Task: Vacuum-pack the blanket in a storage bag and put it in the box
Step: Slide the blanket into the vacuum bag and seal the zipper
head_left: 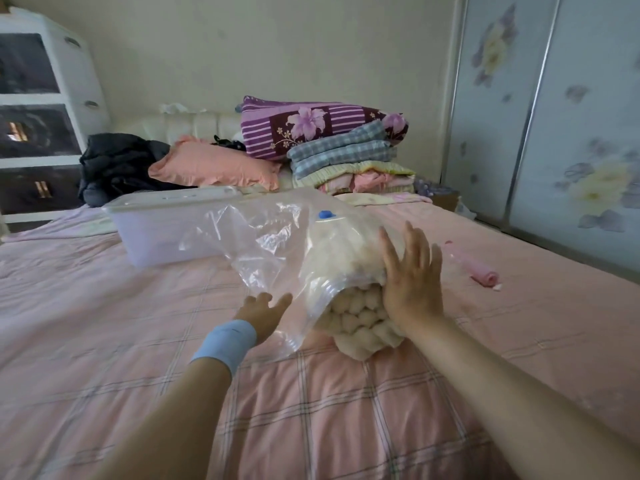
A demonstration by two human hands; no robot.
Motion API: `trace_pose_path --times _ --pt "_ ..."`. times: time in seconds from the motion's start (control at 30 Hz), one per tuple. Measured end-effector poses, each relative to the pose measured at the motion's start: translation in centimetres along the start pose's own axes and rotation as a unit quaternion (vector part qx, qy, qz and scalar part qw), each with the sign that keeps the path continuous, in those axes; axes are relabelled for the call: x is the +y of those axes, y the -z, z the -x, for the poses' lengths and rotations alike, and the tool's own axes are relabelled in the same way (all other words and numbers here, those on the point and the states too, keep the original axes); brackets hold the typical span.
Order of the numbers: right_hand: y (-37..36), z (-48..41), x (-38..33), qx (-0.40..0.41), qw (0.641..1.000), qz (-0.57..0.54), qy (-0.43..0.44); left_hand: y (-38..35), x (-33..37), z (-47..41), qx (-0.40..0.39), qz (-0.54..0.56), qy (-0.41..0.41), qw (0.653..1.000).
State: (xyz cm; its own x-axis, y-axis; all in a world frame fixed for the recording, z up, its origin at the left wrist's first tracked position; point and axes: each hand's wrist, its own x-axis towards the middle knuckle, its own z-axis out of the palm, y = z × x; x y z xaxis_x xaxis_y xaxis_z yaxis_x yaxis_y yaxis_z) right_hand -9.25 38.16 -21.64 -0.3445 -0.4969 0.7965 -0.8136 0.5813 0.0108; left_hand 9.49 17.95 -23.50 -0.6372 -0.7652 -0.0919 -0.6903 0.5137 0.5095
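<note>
A cream chunky-knit blanket (360, 323) lies on the bed, most of it inside a clear plastic storage bag (273, 240) with a blue valve (325, 214) on top. The blanket's near end sticks out of the bag's mouth. My right hand (412, 275) lies flat with fingers spread against the right side of the blanket and bag. My left hand (265, 311), with a blue band on the wrist, reaches to the bag's near left edge with fingers apart; whether it grips the plastic is unclear. A clear lidded storage box (166, 230) stands behind the bag to the left.
A pink rolled item (479, 271) lies on the bed to the right. A pink pillow (214, 164), dark clothes (117, 164) and folded quilts (339, 150) are piled at the headboard. White drawers (41, 109) stand at the left, wardrobe doors (554, 116) at the right.
</note>
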Motion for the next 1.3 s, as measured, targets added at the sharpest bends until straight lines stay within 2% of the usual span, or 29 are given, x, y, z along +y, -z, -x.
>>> trace_pose_path --times 0.03,0.1,0.13,0.2,0.23,0.3,0.33,0.43,0.53,0.63,0.73,0.8,0.87,1.03,1.2,1.27,1.3 --pt "0.5 0.2 -0.1 0.044 0.998 -0.008 0.033 0.1 -0.1 0.7 0.019 0.002 -0.012 1.000" --pt "1.4 1.0 -0.6 0.142 0.965 -0.068 0.208 0.2 0.1 1.8 0.080 0.047 -0.064 0.994" --pt "1.7 1.5 -1.1 0.158 0.938 -0.087 0.296 0.3 0.5 2.4 0.098 0.033 -0.092 0.990" --pt "2.1 2.9 -2.5 0.100 0.913 -0.071 0.389 0.0 1.2 3.4 0.101 -0.017 -0.136 0.985" --pt "1.7 3.6 -3.1 0.053 0.920 -0.044 0.385 -0.3 1.2 3.7 0.091 -0.039 -0.150 0.984" --pt "0.3 4.9 -3.6 -0.098 0.949 0.033 0.299 -1.5 0.6 4.2 0.058 -0.067 -0.175 0.981" --pt "0.1 5.0 -3.5 -0.170 0.950 0.071 0.254 -2.2 0.2 4.3 0.043 -0.085 -0.178 0.979" --pt "-0.1 4.5 -3.8 -0.257 0.937 0.110 0.210 -3.4 -0.6 3.8 0.056 -0.165 -0.177 0.969" --pt "-0.7 3.2 -4.0 -0.242 0.933 0.154 0.218 -3.2 -0.8 2.5 0.072 -0.144 -0.169 0.972" --pt "-1.0 2.2 -4.9 -0.215 0.941 0.175 0.196 -2.4 -0.7 1.6 0.044 -0.163 -0.166 0.972" --pt "-1.6 0.9 -5.4 -0.251 0.933 0.174 0.188 -0.6 0.3 1.2 0.028 -0.149 -0.184 0.971" --pt "-1.9 -0.4 -5.9 -0.207 0.948 0.177 0.165 1.4 1.6 1.3 0.008 -0.138 -0.192 0.972" --pt "-1.9 -1.1 -6.4 -0.208 0.950 0.184 0.144 3.0 2.4 1.7 -0.027 -0.150 -0.205 0.967" --pt "-4.8 -1.6 -4.6 -0.277 0.922 0.208 0.172 4.6 2.4 2.6 -0.132 -0.201 -0.167 0.956" --pt "-5.0 -1.5 -2.8 -0.324 0.919 0.141 0.176 4.2 2.6 2.4 -0.152 -0.234 -0.095 0.956" --pt "-3.6 -1.3 -1.7 -0.250 0.940 0.054 0.224 4.6 3.5 2.6 -0.125 -0.225 -0.086 0.962" --pt "-3.0 -1.2 -1.1 -0.164 0.952 -0.009 0.259 5.0 4.3 2.9 -0.075 -0.202 -0.105 0.971"
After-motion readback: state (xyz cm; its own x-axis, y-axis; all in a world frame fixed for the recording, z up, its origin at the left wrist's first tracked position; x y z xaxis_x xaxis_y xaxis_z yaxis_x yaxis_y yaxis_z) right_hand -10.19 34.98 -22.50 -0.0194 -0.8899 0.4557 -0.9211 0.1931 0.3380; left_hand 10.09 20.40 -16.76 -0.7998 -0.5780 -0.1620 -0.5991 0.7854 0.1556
